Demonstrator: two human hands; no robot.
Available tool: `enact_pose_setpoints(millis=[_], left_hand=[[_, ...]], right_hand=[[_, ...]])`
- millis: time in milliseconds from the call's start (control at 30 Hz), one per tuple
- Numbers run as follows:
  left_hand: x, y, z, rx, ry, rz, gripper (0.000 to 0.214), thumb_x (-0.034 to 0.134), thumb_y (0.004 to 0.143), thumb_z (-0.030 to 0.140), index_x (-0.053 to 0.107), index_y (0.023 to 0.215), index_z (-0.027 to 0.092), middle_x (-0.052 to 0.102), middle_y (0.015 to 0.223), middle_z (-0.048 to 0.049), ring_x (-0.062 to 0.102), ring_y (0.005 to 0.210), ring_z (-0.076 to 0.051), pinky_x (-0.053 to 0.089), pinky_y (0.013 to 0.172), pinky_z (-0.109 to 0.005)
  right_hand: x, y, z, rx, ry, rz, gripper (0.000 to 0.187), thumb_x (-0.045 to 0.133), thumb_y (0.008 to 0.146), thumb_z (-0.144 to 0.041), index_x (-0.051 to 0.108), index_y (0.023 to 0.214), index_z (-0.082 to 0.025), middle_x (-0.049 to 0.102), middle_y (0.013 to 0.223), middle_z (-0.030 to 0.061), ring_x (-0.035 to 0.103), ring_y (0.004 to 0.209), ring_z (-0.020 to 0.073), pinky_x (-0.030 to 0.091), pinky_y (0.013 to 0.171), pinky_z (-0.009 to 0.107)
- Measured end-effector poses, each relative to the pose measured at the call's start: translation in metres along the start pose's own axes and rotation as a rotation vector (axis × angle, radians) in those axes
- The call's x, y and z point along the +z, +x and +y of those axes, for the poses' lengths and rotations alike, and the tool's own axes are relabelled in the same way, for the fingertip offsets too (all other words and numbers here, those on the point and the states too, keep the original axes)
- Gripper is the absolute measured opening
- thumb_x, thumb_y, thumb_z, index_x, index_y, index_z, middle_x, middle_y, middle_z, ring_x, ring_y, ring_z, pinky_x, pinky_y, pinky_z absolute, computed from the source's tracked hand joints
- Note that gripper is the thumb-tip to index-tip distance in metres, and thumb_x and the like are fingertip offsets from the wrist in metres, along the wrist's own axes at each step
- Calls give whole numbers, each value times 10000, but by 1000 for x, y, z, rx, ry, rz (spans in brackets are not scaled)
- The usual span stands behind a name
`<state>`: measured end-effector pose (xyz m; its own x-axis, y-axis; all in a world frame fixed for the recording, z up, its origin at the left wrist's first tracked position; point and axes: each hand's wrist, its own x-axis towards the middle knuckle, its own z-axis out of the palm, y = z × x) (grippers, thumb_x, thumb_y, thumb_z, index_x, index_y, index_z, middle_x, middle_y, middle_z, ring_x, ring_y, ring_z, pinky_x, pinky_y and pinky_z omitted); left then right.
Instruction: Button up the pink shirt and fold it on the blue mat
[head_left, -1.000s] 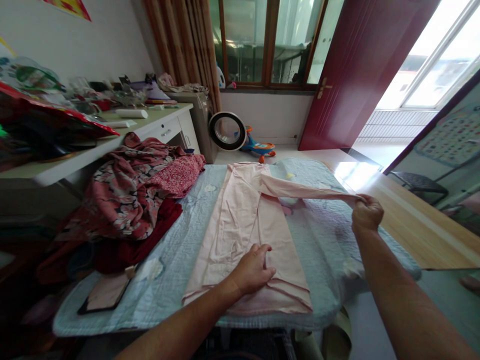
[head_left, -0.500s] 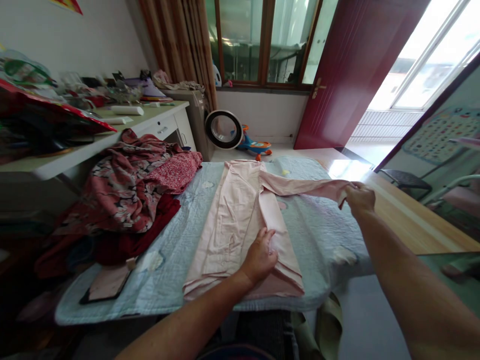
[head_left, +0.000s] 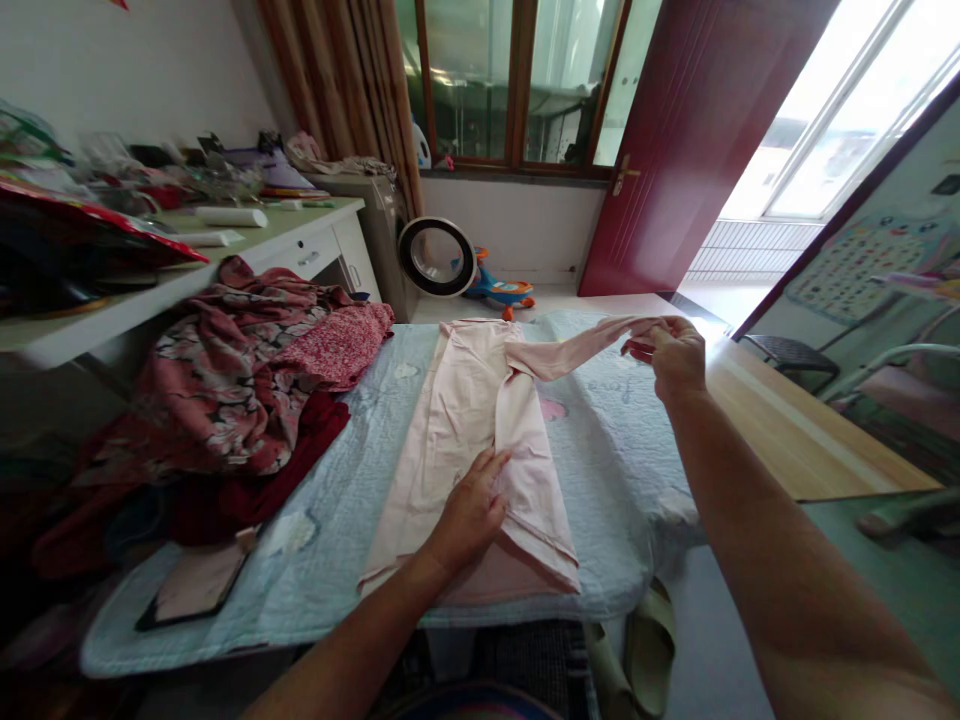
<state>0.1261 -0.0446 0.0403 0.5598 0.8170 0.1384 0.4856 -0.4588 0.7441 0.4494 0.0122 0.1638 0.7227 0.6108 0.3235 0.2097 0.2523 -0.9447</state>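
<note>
A pale pink shirt [head_left: 442, 430] lies lengthwise on a light blue quilted cover [head_left: 600, 460], its right side folded inward. My left hand [head_left: 469, 512] rests on the lower middle of the shirt near the folded edge, fingers stretched out and the thumb apart. Off to the right, my right hand [head_left: 679, 358] pinches the cuff end of the shirt's sleeve [head_left: 570, 350]. That sleeve runs from the shirt's upper right side and is lifted above the cover at the cuff.
Heaped floral and dark red clothes [head_left: 232, 370] lie along the left. A phone-like pink and black item [head_left: 196, 585] sits at the near left corner. Beyond are a cluttered desk [head_left: 330, 212], a washer with its round door [head_left: 437, 257] open, and a toy car [head_left: 502, 290]. A wooden tabletop [head_left: 810, 430] stands right.
My right hand has raised the sleeve's cuff and brought it a little inward and away from me. My left hand stays on the shirt. The whole view has shifted slightly.
</note>
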Motion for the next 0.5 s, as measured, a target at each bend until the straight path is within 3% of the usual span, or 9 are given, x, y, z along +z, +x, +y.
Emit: enact_pose_setpoints(millis=[233,367,500], left_hand=[[9,-11,-25,-43,223,-75,674,456,757,13,469,1417,144,427,1504,-145,397,1406,-257,320,1189,-437],[4,-11,-23,-92,171,-76,676,453,759,41,447,1434,89,401,1513,-171,370,1422,-261,301,1199,-409],[-6,-8,-18,-79,6,-33,661,482,770,112,453,1429,118,420,1494,-129,381,1409,-229,270,1207,-368]], right_hand=[[13,-12,11,20,48,-26,115,600,777,-267,552,850,-192,620,662,-33,619,523,102,525,504,214],[16,-16,29,48,36,-62,125,618,754,-274,554,820,-189,607,647,-37,616,549,106,528,532,221],[9,-12,51,31,46,8,156,608,725,-278,557,845,-192,587,674,-37,603,596,118,541,594,262]])
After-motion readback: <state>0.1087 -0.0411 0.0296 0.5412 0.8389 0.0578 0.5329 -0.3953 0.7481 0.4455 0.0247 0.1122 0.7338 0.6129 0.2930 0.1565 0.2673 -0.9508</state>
